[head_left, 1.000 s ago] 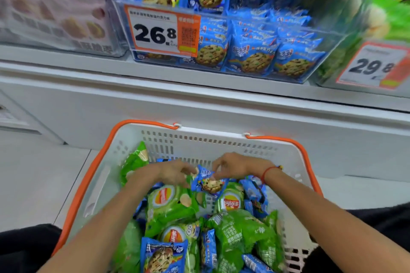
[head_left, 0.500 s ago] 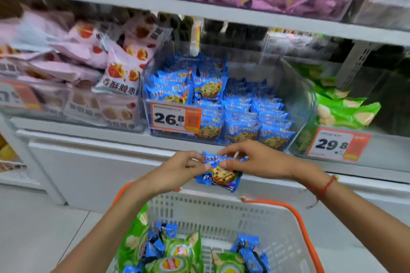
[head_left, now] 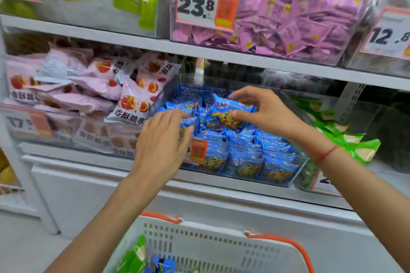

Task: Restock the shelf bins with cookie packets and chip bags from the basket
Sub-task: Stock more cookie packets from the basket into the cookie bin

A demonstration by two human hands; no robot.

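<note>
White shelving fills the view, with a pale floor at the lower left. Nearest, the white basket [head_left: 221, 248] with orange handles sits at the bottom edge, a green chip bag [head_left: 133, 257] and a blue packet showing inside (most of its load is cut off by the frame). Above it both forearms reach to the middle shelf. The left hand [head_left: 162, 146] lies over the near-left corner of the clear cookie bin [head_left: 277, 182], fingers fairly straight and touching a blue packet at the bin's edge — whether it actually grips anything I cannot tell. The right hand [head_left: 268, 113] pinches a blue cookie packet [head_left: 230, 115] between thumb and fingers, holding it just over the stacked packets, inside the bin's walls. Open space remains above the pile, under the next shelf board. Pink bags [head_left: 133, 99] crowd the left neighbour; green bags [head_left: 346, 139] lie to the right. Half a second ago both hands held that packet in front of the shelf edge — now it is over the bin.
</note>
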